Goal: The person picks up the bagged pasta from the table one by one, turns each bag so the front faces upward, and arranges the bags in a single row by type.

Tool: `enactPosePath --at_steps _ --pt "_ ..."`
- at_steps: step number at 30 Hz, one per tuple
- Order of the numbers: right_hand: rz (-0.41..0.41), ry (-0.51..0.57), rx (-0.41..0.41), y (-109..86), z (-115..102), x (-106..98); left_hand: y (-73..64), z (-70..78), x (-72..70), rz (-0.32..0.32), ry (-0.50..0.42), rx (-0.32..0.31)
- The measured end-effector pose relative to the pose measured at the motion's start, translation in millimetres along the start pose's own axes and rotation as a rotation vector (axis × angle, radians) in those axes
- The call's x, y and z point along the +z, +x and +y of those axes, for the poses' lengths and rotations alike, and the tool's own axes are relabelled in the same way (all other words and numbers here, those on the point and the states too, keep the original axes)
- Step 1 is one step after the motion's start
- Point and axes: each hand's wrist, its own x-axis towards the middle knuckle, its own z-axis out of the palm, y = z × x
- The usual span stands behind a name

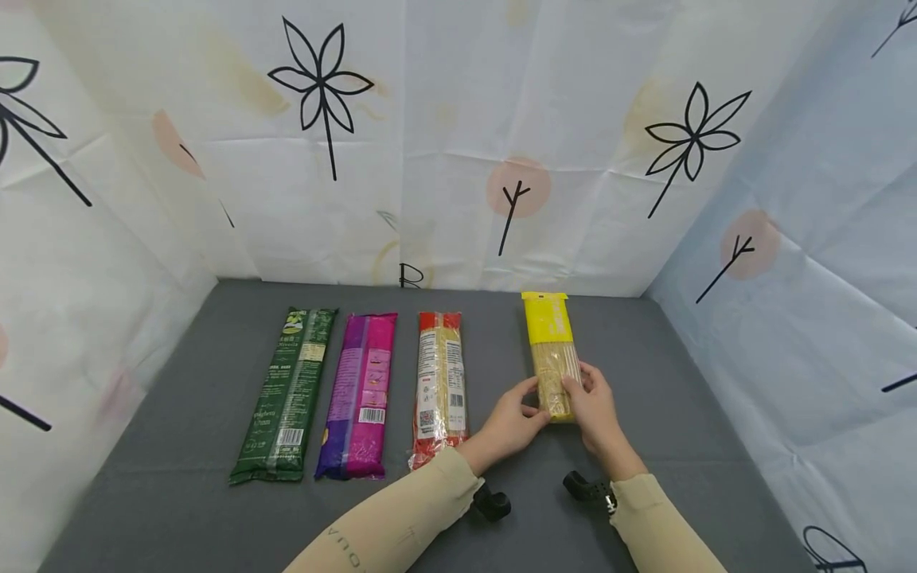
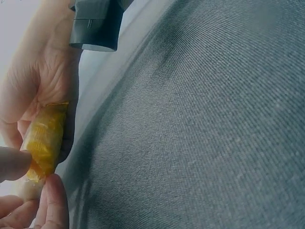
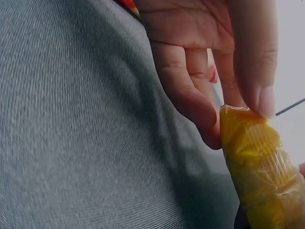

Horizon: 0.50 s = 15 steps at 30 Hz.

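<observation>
A clear packet of dry noodle or spaghetti sticks point(image 1: 552, 358) with a yellow top band lies in front of me at the right of the row. My left hand point(image 1: 512, 418) pinches its near left corner between thumb and fingers. On the packet's right side my right hand point(image 1: 595, 406) grips the edge, thumb over the front. Up close in the left wrist view, the packet's yellow end point(image 2: 47, 138) lies against the right palm. The same yellow end point(image 3: 250, 143) shows in the right wrist view, with the left thumb and fingers at its corner.
Left of my hands lie a red-ended spaghetti packet point(image 1: 440, 382), a purple and pink packet point(image 1: 358, 398) and a dark green spaghetti packet point(image 1: 286, 398). My left forearm overlaps the red one's near end. Patterned white cloth walls point(image 1: 458, 143) enclose the grey table point(image 1: 501, 342).
</observation>
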Motion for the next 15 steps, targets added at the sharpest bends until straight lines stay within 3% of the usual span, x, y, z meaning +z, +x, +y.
enactPosePath --at_steps 9,15 --pt "0.007 -0.079 0.041 5.4 7.5 -0.3 -2.4 -1.2 -0.6 -0.074 -0.045 -0.065" --pt "0.009 -0.133 0.020 3.8 7.6 2.2 -3.6 -1.5 -2.2 -0.110 -0.069 -0.073"
